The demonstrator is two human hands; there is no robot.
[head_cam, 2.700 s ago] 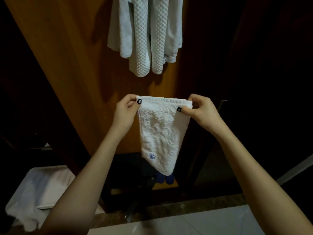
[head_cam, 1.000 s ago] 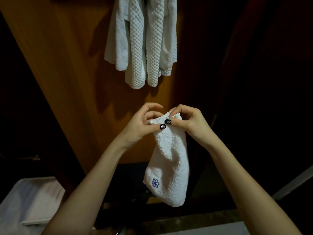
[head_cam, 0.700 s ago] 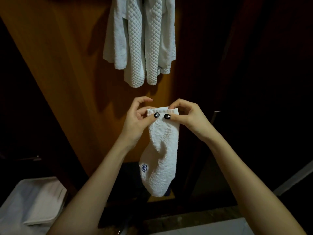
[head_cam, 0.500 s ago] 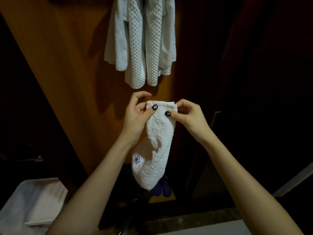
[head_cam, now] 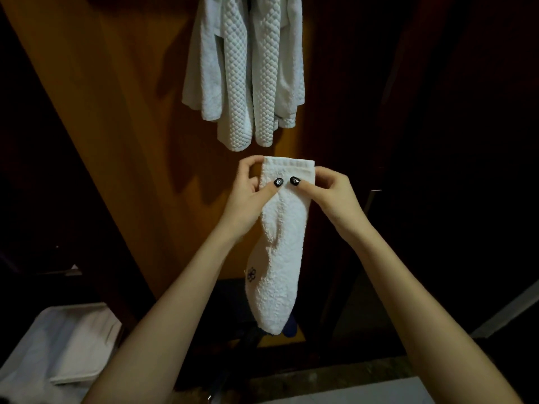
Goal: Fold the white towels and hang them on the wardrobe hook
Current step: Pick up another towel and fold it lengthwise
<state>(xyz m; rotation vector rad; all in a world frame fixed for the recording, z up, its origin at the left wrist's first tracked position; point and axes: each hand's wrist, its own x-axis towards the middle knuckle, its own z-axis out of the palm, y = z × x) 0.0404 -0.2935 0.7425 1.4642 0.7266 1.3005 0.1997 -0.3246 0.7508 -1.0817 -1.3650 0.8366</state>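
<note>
A small white towel (head_cam: pixel 284 252) with a blue flower mark hangs folded into a narrow strip in front of me. My left hand (head_cam: pixel 248 196) pinches its top left edge and my right hand (head_cam: pixel 332 196) pinches its top right edge, thumbs almost touching on the front. Directly above, several white waffle-textured towels (head_cam: pixel 248 71) hang against the orange wooden wardrobe panel (head_cam: pixel 116 126). The hook itself is out of view at the top.
More white towels (head_cam: pixel 61 354) lie in a pile at the lower left. Dark blue slippers (head_cam: pixel 291 328) peek out behind the held towel's lower end. A dark wardrobe interior fills the right side, and a pale floor strip (head_cam: pixel 350 395) runs along the bottom.
The hands came together, folding the wide towel into a narrow strip. Since then they raised it slightly toward the hanging towels and its lower end swung.
</note>
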